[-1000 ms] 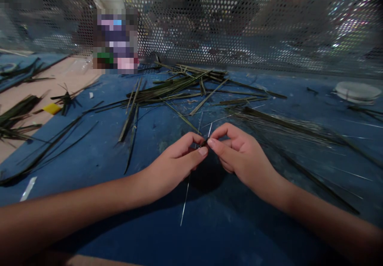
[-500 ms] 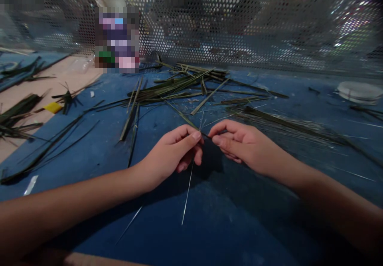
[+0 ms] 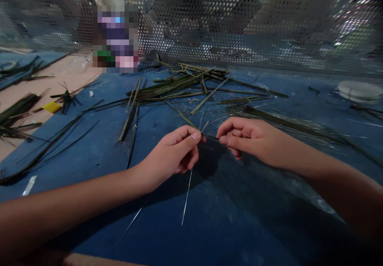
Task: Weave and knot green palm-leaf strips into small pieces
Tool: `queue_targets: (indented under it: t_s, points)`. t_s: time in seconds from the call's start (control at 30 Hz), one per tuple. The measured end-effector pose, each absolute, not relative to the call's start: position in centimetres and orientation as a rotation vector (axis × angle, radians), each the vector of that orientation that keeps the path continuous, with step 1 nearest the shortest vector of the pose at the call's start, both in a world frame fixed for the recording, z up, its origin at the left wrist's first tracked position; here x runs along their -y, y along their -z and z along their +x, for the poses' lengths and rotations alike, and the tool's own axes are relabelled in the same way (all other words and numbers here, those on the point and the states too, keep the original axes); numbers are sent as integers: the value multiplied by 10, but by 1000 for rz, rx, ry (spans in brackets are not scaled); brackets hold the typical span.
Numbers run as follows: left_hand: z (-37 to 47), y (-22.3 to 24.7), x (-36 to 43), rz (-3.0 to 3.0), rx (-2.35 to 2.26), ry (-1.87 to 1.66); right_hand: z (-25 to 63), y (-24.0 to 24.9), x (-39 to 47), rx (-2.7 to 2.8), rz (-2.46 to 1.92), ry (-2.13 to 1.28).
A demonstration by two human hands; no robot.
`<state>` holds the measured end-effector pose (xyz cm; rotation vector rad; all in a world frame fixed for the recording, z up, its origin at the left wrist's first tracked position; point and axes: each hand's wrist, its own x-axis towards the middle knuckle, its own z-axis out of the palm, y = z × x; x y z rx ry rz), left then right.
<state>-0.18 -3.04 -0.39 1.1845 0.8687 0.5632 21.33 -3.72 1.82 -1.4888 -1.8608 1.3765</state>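
Near the centre of the frame, the left hand (image 3: 181, 149) pinched a dark strip (image 3: 212, 137) and a thin wire (image 3: 187, 198) that ran toward lower centre; just to its right, the right hand (image 3: 247, 137) gripped the same strip between fingertips; green strips (image 3: 179, 84) lay upper centre

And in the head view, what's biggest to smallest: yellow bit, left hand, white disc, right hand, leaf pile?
1. Leaf pile
2. Left hand, right hand: look alike
3. White disc
4. Yellow bit
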Motion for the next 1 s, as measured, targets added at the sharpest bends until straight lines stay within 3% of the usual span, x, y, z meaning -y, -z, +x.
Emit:
queue_targets:
  t_s: [0.23,0.4,0.57,0.83,1.0]
  points:
    - [-1,7,33,1292,-783,-733,198,-6,43,1708,-1467,-1043]
    - [-6,6,29,1576,-807,-846,179,0,55,1353,-1349,-1549]
    - [-10,2,27,2174,-787,-865,180,-3,56,981,-1204,-1812]
    - [-8,1,29,2452,-781,-727,177,-3,59,849,-1110,-1922]
    - [-6,1,34,2175,-887,-759,170,-1,64,852,-1096,-1758]
